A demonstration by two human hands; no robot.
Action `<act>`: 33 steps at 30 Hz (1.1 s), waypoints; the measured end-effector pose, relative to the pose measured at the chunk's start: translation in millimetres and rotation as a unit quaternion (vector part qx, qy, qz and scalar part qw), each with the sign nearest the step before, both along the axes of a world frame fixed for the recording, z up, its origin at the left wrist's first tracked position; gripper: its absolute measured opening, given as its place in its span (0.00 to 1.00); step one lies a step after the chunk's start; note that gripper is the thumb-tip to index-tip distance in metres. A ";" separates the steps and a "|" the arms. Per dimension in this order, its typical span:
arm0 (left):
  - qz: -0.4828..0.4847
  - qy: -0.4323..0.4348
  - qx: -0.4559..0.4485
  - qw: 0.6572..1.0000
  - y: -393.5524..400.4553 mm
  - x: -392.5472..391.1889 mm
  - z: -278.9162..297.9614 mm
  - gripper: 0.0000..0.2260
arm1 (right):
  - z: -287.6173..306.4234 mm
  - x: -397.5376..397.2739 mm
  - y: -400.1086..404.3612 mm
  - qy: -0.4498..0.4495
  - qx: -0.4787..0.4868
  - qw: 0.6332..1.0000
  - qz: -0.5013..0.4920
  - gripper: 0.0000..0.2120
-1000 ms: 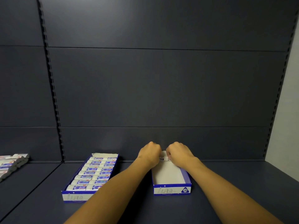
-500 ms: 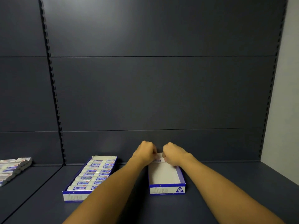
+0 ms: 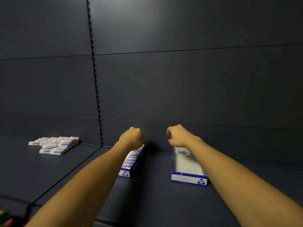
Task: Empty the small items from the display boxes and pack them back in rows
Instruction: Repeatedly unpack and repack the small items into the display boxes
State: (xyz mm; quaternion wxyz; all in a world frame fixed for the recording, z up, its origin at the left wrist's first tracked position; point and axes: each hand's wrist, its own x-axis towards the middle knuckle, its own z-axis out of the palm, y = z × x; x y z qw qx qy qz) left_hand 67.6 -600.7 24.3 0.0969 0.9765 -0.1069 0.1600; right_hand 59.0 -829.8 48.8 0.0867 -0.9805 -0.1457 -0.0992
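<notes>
Your nearly empty box (image 3: pixel 188 167) sits on the shelf (image 3: pixel 155 202) under your right forearm, with only one row of small packs (image 3: pixel 182 152) against its far wall. Your right hand (image 3: pixel 177 136) hovers above that row, fingers curled, holding nothing visible. Your left hand (image 3: pixel 132 136) is fisted over the full box (image 3: pixel 132 163); its contents cannot be determined. Loose packs (image 3: pixel 55 145) lie well apart to the left. Judge most packing still outstanding.

A dark blue-grey shelf (image 3: pixel 155 202) meets a matching panelled back wall (image 3: pixel 180 87). A slotted upright strip (image 3: pixel 95 71) runs down the wall. Blurred red and green objects (image 3: pixel 8 220) sit at the lower-left corner.
</notes>
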 end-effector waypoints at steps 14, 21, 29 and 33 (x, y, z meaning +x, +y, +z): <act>0.119 -0.007 0.010 0.993 151.2 -82.7 13.3 0.10 | 4.4 -33.7 159.8 0.009 -0.002 0.995 0.103 0.18; 0.133 0.007 0.029 0.991 238.9 -110.6 0.3 0.15 | -9.1 -60.2 249.8 0.028 -0.006 0.994 0.107 0.17; 0.151 0.037 0.028 0.987 338.6 -144.4 -13.8 0.17 | -15.9 -92.4 342.7 0.035 -0.007 0.994 0.100 0.18; 0.149 0.038 0.034 0.988 380.6 -152.4 -16.4 0.18 | -15.9 -99.2 386.6 0.032 -0.008 0.994 0.104 0.16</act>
